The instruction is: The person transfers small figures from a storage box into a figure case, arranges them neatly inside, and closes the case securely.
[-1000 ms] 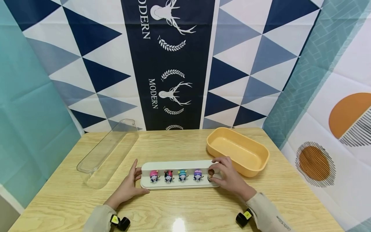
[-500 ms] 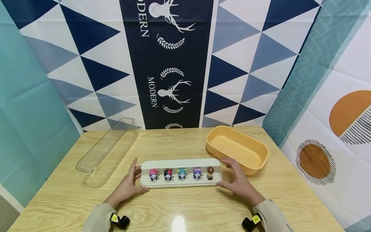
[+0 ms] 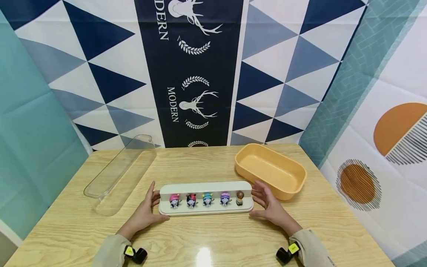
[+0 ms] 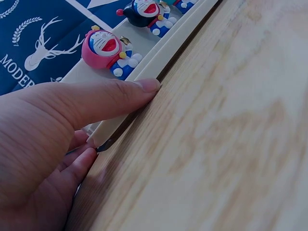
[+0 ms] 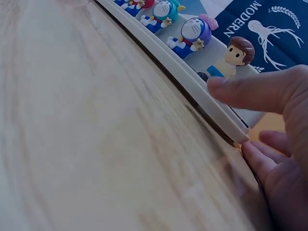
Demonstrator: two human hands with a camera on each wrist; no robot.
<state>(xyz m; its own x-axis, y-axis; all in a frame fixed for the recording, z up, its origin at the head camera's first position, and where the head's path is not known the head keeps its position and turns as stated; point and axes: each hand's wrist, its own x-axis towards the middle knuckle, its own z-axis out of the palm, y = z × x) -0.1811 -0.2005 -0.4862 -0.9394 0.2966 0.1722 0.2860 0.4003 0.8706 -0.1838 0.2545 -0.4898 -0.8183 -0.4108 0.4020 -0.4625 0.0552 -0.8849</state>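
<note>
A long cream display stand (image 3: pixel 207 212) with a raised back ledge sits in front of me, bearing a row of small figures. From left come a pink-hooded cat figure (image 3: pixel 174 200), a red-and-black-capped one (image 3: pixel 191 200), a teal-hatted one (image 3: pixel 207 199) and a purple-hatted one (image 3: pixel 225 198). A brown-haired figure (image 3: pixel 240 198) stands at the right end. My left hand (image 3: pixel 144 213) grips the stand's left end, thumb along the front edge. At the other end, my right hand (image 3: pixel 271 207) holds the right corner between thumb and fingers. Some fingertips are hidden behind the stand.
A clear plastic cover (image 3: pixel 121 174) lies on the wooden table (image 3: pixel 207 237) to the left. Behind my right hand stands a yellow plastic bin (image 3: pixel 270 170), close to my fingers. Patterned cloth hangs at the table's back edge.
My right hand has let go of the brown-haired figure and moved right onto the stand's end. The figure now stands uncovered. My left hand has stayed at the left end.
</note>
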